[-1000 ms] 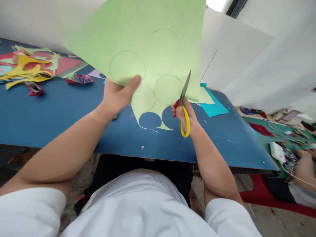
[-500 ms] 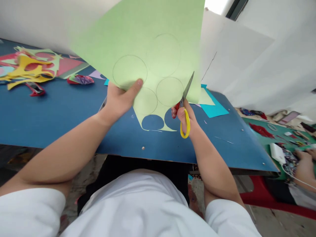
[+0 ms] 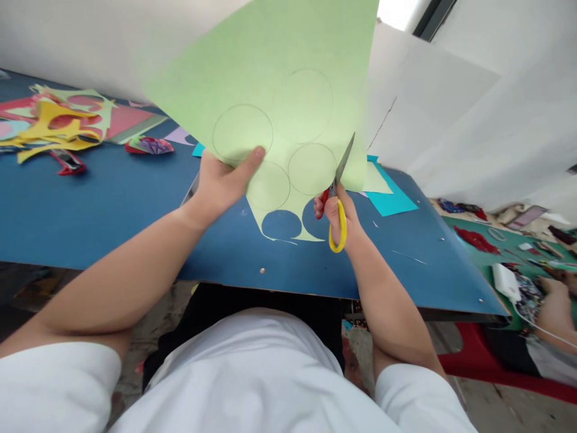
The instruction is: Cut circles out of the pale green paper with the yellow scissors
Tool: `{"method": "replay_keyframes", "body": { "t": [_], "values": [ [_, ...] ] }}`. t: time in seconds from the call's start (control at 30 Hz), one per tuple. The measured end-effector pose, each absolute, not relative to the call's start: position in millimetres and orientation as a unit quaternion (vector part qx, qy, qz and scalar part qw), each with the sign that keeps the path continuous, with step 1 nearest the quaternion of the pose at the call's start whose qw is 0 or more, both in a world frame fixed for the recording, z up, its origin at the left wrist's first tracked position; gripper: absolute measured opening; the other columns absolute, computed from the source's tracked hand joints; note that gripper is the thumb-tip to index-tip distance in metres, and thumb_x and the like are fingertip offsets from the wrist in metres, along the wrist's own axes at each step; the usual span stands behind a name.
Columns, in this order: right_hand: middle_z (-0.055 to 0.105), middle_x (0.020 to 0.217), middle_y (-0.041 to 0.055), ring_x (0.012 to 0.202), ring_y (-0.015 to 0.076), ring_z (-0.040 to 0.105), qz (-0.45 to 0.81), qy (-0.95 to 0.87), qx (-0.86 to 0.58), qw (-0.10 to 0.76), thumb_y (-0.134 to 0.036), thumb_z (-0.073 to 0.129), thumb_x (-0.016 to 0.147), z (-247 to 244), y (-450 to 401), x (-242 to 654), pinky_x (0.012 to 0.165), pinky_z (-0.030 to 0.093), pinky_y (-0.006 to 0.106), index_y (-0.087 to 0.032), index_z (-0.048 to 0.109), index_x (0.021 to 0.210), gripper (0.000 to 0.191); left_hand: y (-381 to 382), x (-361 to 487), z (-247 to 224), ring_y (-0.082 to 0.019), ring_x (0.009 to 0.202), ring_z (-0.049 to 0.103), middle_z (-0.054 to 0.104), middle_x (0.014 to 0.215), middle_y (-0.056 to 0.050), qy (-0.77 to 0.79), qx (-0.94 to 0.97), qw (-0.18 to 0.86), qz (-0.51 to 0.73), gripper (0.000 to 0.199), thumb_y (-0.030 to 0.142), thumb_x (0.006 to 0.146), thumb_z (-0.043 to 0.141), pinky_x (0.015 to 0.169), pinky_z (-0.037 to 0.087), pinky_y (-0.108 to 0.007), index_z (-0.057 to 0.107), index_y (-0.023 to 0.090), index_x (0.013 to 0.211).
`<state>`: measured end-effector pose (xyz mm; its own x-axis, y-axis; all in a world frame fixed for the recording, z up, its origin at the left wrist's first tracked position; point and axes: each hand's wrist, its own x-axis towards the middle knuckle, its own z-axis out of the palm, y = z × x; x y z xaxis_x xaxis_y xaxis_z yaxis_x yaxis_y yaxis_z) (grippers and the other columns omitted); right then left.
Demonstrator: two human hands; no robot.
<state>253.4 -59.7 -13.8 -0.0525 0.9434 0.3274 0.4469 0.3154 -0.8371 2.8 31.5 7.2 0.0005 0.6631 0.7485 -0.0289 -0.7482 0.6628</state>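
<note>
My left hand (image 3: 225,180) is closed on a large light green paper sheet (image 3: 265,66), thumb on top and the other fingers behind it. Several pencilled circles mark the sheet, and round holes open along its lower edge. In my right hand (image 3: 343,213) is a pair of scissors (image 3: 344,160) with yellow and red handles. Its blades point up and to the right, in front of the sheet's right part, and look closed. Some fingers of the right hand are hidden behind the handles and paper; whether they also touch the sheet I cannot tell.
On the blue table (image 3: 112,204), yellow, red and green paper scraps (image 3: 63,123) lie at the left, near a red cutter-like tool (image 3: 68,162) and a crumpled colourful piece (image 3: 148,145). Turquoise paper (image 3: 392,201) lies at right. Another person's arm (image 3: 559,313) rests by a green table (image 3: 464,227).
The green sheet and my left hand have shifted slightly right and down in view. Both hands keep their holds.
</note>
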Motion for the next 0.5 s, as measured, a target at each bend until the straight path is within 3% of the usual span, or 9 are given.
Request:
{"method": "replay_keyframes", "body": {
  "t": [0.17,0.5],
  "values": [
    [0.053,0.087,0.0018,0.072,0.0211,0.053,0.281,-0.666,-0.480,0.498,-0.099,0.052,0.086,-18.6,-59.9,253.5,0.071,0.051,0.041,-0.031,0.054,0.115,0.074,28.9,3.9,8.3,-0.033,0.132,0.074,0.085,0.117,-0.005,0.266,0.646,0.283,0.657,0.039,0.064,0.089,0.086,0.121,0.060,-0.043,0.084,0.028,0.104],
    [0.056,0.083,0.0028,0.066,0.0222,0.054,0.277,-0.674,-0.463,0.504,-0.099,0.049,0.087,-27.0,-53.7,256.9,0.064,0.049,0.042,-0.031,0.056,0.120,0.076,40.5,3.7,5.6,-0.035,0.118,0.080,0.086,0.114,-0.004,0.253,0.665,0.253,0.655,0.043,0.068,0.088,0.084,0.108,0.067,-0.051,0.083,0.029,0.107]
  ]
}}
